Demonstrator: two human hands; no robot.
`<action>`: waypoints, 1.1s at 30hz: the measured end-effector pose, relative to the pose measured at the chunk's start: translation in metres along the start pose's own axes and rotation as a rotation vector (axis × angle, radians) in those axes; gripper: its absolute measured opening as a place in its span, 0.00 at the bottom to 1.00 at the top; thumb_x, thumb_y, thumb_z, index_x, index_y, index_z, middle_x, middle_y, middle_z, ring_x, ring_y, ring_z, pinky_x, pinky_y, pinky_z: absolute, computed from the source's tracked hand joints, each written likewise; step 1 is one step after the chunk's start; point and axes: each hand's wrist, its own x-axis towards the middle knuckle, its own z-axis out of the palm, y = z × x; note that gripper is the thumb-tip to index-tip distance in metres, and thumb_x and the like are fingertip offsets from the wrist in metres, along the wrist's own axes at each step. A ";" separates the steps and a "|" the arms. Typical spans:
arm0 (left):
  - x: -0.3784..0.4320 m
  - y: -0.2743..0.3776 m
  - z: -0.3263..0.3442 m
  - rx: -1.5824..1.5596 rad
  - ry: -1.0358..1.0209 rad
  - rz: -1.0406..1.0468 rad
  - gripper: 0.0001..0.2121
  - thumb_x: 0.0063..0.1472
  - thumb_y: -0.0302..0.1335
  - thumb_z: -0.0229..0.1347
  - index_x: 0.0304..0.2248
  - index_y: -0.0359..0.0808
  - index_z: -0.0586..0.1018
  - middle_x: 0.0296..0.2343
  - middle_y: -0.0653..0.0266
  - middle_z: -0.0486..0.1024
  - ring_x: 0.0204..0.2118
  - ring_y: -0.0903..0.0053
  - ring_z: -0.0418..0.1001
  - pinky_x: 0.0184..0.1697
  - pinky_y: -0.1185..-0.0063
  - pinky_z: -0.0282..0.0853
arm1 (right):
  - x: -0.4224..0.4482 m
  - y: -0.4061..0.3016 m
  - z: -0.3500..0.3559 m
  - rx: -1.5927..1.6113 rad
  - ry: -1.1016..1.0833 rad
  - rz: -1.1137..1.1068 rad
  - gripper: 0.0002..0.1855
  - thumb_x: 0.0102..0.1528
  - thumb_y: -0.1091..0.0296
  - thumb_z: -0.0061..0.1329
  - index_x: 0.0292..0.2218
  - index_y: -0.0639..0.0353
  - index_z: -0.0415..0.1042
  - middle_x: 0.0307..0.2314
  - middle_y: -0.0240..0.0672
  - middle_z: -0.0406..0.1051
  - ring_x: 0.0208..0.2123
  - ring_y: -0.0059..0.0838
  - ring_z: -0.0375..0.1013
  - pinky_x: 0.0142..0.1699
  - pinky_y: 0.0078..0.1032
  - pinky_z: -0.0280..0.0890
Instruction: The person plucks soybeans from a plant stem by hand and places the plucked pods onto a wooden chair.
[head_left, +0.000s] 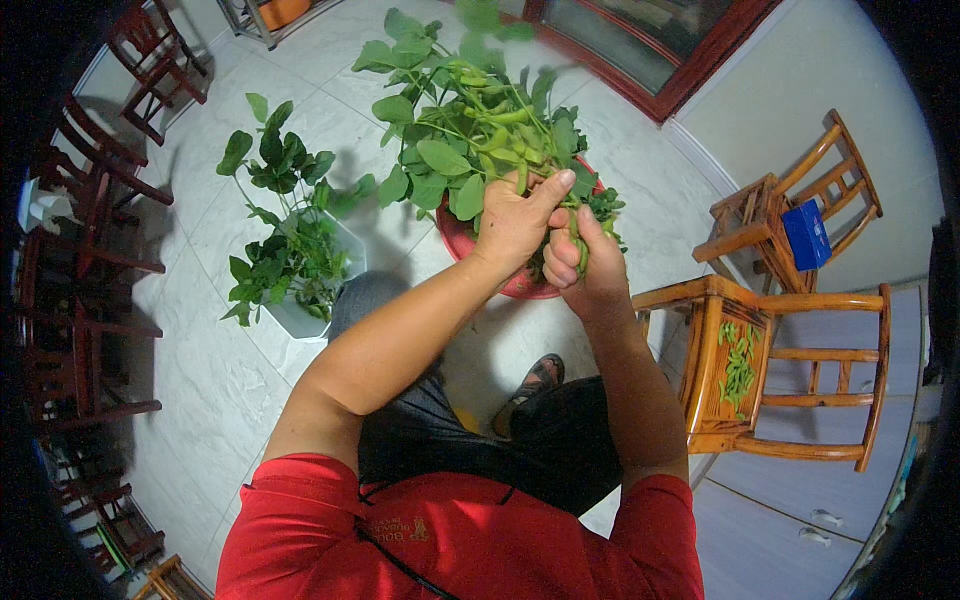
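My left hand (517, 217) grips the stems of a leafy soybean plant (450, 161) hung with green pods (510, 142). Close beside it, my right hand (589, 259) is closed around one or more green pods at the plant's lower end. Beneath both hands is a red basin (461, 236), mostly hidden by leaves and my forearms. More green pods lie on the seat of a wooden chair (712, 360) to my right.
A whitish polygonal bin (352, 251) with leafy stalks stands left of my knee. Another wooden chair (750, 225) at the right carries a blue box (806, 235). Dark wooden chairs (90, 322) line the left side. A red-framed glass door (660, 97) is ahead.
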 end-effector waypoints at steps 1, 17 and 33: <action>0.000 0.001 0.000 0.029 0.002 0.019 0.10 0.56 0.34 0.57 0.27 0.35 0.76 0.22 0.73 0.71 0.23 0.88 0.65 0.27 0.87 0.63 | 0.000 0.001 0.000 -0.041 0.024 -0.002 0.11 0.59 0.62 0.38 0.34 0.59 0.68 0.13 0.22 0.55 0.12 0.16 0.52 0.17 0.17 0.48; 0.019 0.012 -0.013 -0.129 0.141 -0.057 0.11 0.54 0.34 0.60 0.26 0.35 0.74 0.20 0.69 0.71 0.22 0.85 0.66 0.26 0.85 0.62 | 0.012 0.000 -0.013 -0.551 0.148 -0.156 0.13 0.57 0.59 0.46 0.26 0.57 0.64 0.13 0.23 0.58 0.14 0.13 0.55 0.18 0.14 0.51; 0.009 0.016 0.005 0.335 0.155 -0.108 0.17 0.56 0.43 0.55 0.24 0.34 0.75 0.18 0.67 0.72 0.19 0.80 0.66 0.25 0.79 0.62 | 0.001 0.004 -0.012 -0.754 0.136 -0.211 0.11 0.57 0.62 0.47 0.29 0.60 0.70 0.15 0.24 0.62 0.15 0.12 0.58 0.19 0.13 0.53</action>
